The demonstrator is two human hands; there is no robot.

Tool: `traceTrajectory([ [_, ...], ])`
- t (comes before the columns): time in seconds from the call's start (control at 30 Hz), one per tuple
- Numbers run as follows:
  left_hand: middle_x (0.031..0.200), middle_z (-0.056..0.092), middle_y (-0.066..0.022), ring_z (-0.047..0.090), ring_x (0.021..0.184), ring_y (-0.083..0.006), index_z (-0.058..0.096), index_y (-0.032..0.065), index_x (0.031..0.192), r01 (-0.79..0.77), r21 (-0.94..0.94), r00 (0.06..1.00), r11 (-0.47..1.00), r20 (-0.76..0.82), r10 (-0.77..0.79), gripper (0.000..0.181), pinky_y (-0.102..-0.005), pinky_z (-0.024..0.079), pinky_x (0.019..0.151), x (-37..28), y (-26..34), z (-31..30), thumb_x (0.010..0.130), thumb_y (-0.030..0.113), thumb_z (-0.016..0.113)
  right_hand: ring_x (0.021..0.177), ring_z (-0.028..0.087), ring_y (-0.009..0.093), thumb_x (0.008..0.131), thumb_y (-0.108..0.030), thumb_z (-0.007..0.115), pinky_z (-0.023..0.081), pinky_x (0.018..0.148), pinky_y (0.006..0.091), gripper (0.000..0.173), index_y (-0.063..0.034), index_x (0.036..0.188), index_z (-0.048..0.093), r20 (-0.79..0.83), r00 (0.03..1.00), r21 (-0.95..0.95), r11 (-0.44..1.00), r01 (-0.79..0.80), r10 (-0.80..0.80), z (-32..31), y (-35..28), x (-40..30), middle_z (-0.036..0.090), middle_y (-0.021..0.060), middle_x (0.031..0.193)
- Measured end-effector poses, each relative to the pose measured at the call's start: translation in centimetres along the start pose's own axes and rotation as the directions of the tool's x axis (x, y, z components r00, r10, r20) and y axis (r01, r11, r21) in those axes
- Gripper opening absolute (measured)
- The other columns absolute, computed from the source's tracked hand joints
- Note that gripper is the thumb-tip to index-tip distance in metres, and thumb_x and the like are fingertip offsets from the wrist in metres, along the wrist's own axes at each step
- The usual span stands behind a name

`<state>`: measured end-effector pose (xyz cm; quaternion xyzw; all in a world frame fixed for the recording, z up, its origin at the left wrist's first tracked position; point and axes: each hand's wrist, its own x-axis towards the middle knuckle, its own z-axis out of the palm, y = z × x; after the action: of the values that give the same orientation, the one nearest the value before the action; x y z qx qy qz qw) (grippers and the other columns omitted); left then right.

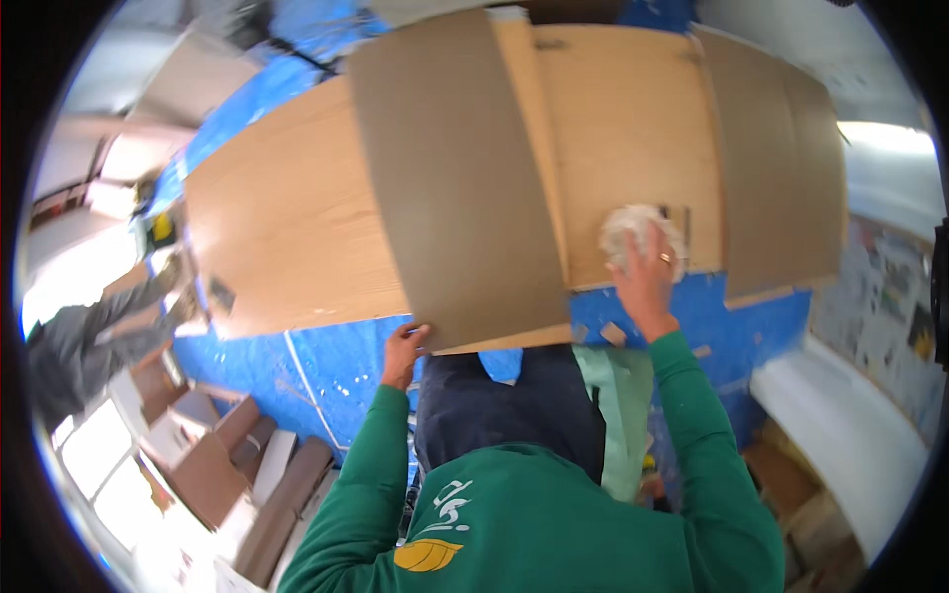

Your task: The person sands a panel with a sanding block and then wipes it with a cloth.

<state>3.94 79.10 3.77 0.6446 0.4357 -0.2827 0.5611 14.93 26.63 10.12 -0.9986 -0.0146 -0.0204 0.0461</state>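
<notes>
A brown-faced sheet (pixel 460 185) lies across the light wooden panels in front of me. At its near left corner my left hand (pixel 404 357) grips the edge. To the right, my right hand (pixel 646 278) presses a crumpled whitish rag (pixel 630 226) onto a bare light wooden panel (pixel 623 118). Beside the rag are small dark strips or marks (pixel 686 230), partly covered by the hand. Another light wooden panel (pixel 289 215) extends to the left of the brown-faced sheet.
A second brown-faced sheet (pixel 778 170) covers the right end. At the left end, another person's grey sleeves (pixel 96 333) reach in, near a small flat tool (pixel 221 294). Blue tarp (pixel 252 363) covers the floor. Boxes (pixel 200 474) and rolled material (pixel 285 511) stand lower left.
</notes>
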Motion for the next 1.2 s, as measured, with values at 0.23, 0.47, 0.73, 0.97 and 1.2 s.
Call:
traceTrajectory([
  [0.23,0.128,0.085,-0.0073,0.076,0.112,-0.0175,0.083,-0.0012,0.148,-0.008,-0.189,0.974,0.982,0.222,0.051,0.042,-0.0383,0.061,0.097,-5.5,2.7,-1.4,0.116,0.026,0.083,0.152,0.063,0.055,0.109,-0.046,0.086,0.051,0.127,0.0594,0.085,0.0064,0.170,0.058,0.433,0.887,0.452,0.812,-0.368,0.161,4.3,-11.0,-3.7,0.067,0.0352,0.166],
  [0.47,0.140,0.085,-0.0095,0.078,0.128,-0.0200,0.079,-0.0055,0.152,-0.025,-0.428,0.934,0.904,0.312,0.174,0.044,-0.0391,0.062,0.113,-8.3,2.7,-11.2,0.118,0.022,0.080,0.124,0.084,0.045,0.105,-0.036,0.091,0.064,0.106,0.0519,0.061,0.0072,0.146,0.076,0.596,0.748,0.419,0.682,-0.600,0.292,1.5,-17.6,-5.9,0.087,0.0290,0.130],
  [0.73,0.141,0.084,-0.0137,0.081,0.124,-0.0243,0.077,-0.0055,0.153,-0.058,-0.490,0.975,0.870,0.160,0.156,0.043,-0.0413,0.065,0.110,3.9,-3.1,-31.8,0.117,0.018,0.079,0.112,0.084,0.043,0.109,-0.031,0.085,0.064,0.097,0.0525,0.044,0.0040,0.134,0.076,0.652,0.734,0.476,0.650,-0.592,0.191,8.9,-39.8,-4.5,0.086,0.0256,0.117],
  [0.97,0.137,0.085,-0.0137,0.082,0.119,-0.0246,0.074,-0.0062,0.154,0.045,-0.325,0.992,0.945,0.129,-0.002,0.040,-0.0419,0.067,0.106,9.6,-4.1,-40.5,0.120,0.014,0.074,0.120,0.080,0.054,0.110,-0.033,0.081,0.063,0.103,0.0621,0.044,0.0042,0.132,0.076,0.721,0.635,0.278,0.724,-0.631,0.277,11.7,-51.1,-5.6,0.085,0.0317,0.125],
  [1.2,0.130,0.086,-0.0137,0.080,0.112,-0.0220,0.078,-0.0084,0.147,-0.016,-0.227,0.997,0.974,0.070,0.033,0.036,-0.0391,0.063,0.101,13.0,-3.6,-40.2,0.118,0.013,0.075,0.129,0.077,0.056,0.111,-0.035,0.080,0.060,0.111,0.0625,0.046,0.0037,0.135,0.076,0.733,0.627,0.276,0.728,-0.628,0.264,12.6,-52.3,-3.8,0.082,0.0340,0.132],
])
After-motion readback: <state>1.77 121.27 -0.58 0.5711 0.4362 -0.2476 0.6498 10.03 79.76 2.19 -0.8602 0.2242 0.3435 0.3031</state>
